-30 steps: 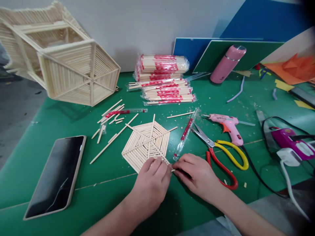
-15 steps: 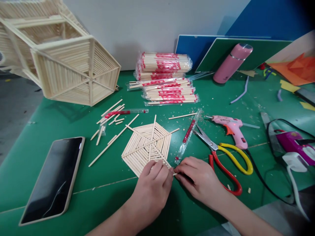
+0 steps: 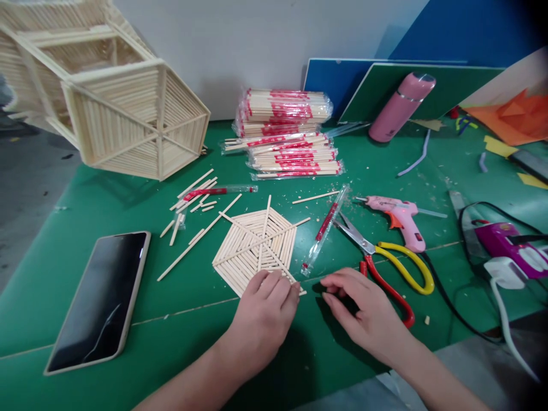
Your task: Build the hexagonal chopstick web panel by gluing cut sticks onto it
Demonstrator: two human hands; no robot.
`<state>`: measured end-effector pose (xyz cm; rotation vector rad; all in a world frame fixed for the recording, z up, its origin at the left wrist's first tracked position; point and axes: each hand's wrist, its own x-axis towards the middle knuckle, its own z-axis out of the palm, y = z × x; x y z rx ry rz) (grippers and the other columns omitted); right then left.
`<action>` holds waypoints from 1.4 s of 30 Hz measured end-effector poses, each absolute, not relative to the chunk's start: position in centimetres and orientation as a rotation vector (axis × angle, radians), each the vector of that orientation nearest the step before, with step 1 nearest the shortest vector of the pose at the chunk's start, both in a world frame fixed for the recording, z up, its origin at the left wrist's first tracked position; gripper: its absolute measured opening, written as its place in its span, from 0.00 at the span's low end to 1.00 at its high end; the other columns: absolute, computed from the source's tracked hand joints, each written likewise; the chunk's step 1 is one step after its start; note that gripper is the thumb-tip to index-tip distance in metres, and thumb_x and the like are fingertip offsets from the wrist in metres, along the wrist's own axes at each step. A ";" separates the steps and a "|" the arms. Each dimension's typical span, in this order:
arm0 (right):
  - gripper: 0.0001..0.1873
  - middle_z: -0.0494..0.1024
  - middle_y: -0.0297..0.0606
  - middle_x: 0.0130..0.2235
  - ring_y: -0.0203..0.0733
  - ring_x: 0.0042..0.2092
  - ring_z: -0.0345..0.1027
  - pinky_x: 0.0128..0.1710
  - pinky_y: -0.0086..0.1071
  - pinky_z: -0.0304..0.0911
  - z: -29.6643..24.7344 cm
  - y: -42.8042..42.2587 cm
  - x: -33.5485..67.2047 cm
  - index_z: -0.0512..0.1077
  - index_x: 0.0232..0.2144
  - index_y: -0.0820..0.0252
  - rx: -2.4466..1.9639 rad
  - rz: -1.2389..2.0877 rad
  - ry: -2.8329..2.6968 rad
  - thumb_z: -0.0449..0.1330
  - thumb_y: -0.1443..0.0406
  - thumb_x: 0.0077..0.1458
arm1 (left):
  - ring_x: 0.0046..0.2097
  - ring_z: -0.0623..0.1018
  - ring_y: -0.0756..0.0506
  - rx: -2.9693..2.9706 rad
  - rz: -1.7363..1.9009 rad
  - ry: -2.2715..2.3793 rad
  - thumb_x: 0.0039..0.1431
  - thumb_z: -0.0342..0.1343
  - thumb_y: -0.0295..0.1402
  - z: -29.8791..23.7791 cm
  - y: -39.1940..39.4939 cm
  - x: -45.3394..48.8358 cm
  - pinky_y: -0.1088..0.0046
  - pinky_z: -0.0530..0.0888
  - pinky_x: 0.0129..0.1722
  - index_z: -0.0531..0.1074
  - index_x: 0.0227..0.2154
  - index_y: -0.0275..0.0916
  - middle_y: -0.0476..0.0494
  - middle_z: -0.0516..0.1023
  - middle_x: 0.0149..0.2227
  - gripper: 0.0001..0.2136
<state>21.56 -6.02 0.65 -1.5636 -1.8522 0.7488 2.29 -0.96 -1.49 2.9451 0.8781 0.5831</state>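
Note:
A flat hexagonal panel of wooden sticks lies on the table, with longer sticks crossing it like spokes. My left hand is closed over its lower right edge, fingers curled on the sticks and their tips partly hidden. One spoke's end pokes out just beyond those fingers. To the right, my right hand hovers off the panel with thumb and forefinger apart and nothing visible between them. Scissors with one red and one yellow handle lie beside it. An opened chopstick wrapper lies above that hand.
A large stick-built lantern-like frame stands back left. Wrapped chopstick bundles are piled behind. A pink glue gun, pink flask and purple power strip are right. Left are a phone and loose sticks.
My right hand has drawn away from the panel's corner to the right, and its thumb and forefinger have parted. My left hand stays on the panel. The view has shifted slightly.

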 end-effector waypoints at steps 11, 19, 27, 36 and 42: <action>0.07 0.71 0.38 0.35 0.38 0.36 0.66 0.35 0.32 0.64 0.6 -7.3 22.0 0.66 0.37 0.58 -1.679 0.614 -1.810 0.52 0.68 0.53 | 0.36 0.70 0.44 2.975 0.508 0.883 0.56 0.48 0.26 -0.8 -0.6 2.7 0.64 0.69 0.36 0.70 0.33 0.35 0.45 0.69 0.28 0.06; 0.07 0.71 0.38 0.35 0.40 0.37 0.65 0.37 0.34 0.61 0.2 -5.5 19.8 0.69 0.35 0.59 -1.638 0.590 -2.040 0.53 0.67 0.54 | 0.35 0.69 0.44 2.930 0.541 0.900 0.58 0.46 0.27 -0.4 -0.8 2.8 0.64 0.69 0.35 0.71 0.32 0.34 0.44 0.70 0.28 0.08; 0.07 0.71 0.38 0.32 0.40 0.36 0.64 0.36 0.33 0.59 0.2 -4.9 19.4 0.70 0.34 0.59 -1.633 0.597 -2.117 0.52 0.67 0.54 | 0.34 0.70 0.44 2.902 0.504 0.942 0.57 0.46 0.27 -0.2 -1.0 3.0 0.64 0.70 0.35 0.70 0.32 0.34 0.43 0.70 0.28 0.08; 0.07 0.71 0.37 0.31 0.39 0.35 0.64 0.34 0.31 0.59 0.4 -4.8 19.4 0.69 0.33 0.59 -1.604 0.587 -2.138 0.52 0.67 0.54 | 0.46 0.70 0.44 2.692 0.529 0.934 0.55 0.50 0.29 0.6 -1.1 0.5 0.60 0.65 0.48 0.60 0.49 0.33 0.39 0.72 0.44 0.18; 0.07 0.71 0.36 0.30 0.38 0.34 0.64 0.33 0.30 0.59 0.2 -4.7 19.6 0.70 0.32 0.58 -1.580 0.572 -2.137 0.52 0.67 0.53 | 0.46 0.73 0.44 2.747 0.740 1.107 0.55 0.51 0.31 0.4 -2.0 -2.3 0.59 0.64 0.50 0.70 0.39 0.37 0.42 0.76 0.40 0.09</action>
